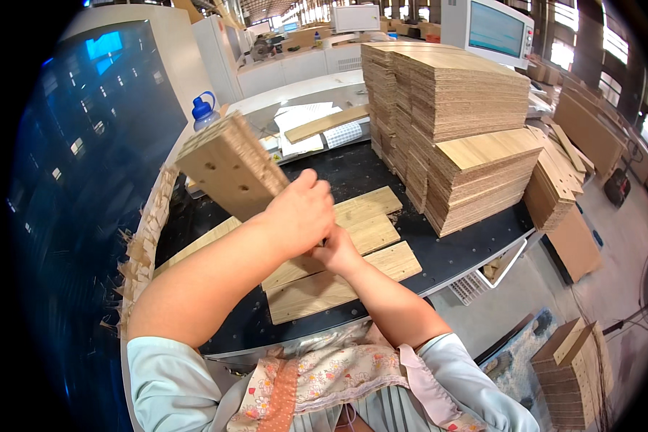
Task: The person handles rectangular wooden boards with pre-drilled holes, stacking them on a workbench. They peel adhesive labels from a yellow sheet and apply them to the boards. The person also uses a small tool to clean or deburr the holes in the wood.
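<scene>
A short stack of wood-grain particleboard pieces (pixel 241 169) is tilted up over the table, with round holes drilled in its face. My left hand (pixel 300 212) is closed round the stack near its lower right end. Just below it, my right hand (pixel 337 250) is closed at the stack's bottom end, its fingers partly hidden behind my left hand. Under my hands, several loose wood-grain boards (pixel 345 284) lie side by side on the black table (pixel 324 167).
Tall piles of boards (pixel 475 101) stand at the table's right side. Behind lie papers (pixel 306 119), a loose strip (pixel 327 124) and a blue-capped bottle (pixel 204 111). A dark glossy panel (pixel 86 216) rises at left. A white basket (pixel 471 286) and more stacked boards (pixel 572 374) are at lower right.
</scene>
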Tool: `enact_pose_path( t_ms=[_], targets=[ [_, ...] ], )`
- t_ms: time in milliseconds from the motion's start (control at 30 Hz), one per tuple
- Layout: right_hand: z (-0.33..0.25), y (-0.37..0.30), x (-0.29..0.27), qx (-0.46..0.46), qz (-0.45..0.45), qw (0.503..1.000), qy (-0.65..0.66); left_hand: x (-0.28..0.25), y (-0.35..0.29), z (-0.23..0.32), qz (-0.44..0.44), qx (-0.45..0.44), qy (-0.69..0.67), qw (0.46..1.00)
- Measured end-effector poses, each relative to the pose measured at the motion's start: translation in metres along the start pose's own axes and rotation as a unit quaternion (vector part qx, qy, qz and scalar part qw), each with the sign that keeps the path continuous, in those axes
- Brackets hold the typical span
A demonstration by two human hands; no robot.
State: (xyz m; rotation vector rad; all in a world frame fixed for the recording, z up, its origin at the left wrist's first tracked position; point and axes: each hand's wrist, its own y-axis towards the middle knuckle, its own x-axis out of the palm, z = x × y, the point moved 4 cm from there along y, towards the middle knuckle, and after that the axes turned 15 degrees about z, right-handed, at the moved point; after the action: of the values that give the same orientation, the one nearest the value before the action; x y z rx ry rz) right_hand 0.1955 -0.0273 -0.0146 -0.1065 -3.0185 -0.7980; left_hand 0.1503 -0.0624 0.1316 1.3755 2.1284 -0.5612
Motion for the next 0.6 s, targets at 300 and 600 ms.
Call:
enact_pose_path(
  t_ms=[300, 600],
  targets=[
    [0.024, 0.027, -0.004, 0.086, -0.017, 0.990, 0.110, 0.084, -0.097, -0.018, 0.592, -0.503, -0.403, 0.483],
    [0.039, 0.020, -0.002, 0.057, 0.004, 0.997, 0.045, 0.144, -0.045, 0.031, 0.457, -0.526, -0.701, 0.152]
  ],
)
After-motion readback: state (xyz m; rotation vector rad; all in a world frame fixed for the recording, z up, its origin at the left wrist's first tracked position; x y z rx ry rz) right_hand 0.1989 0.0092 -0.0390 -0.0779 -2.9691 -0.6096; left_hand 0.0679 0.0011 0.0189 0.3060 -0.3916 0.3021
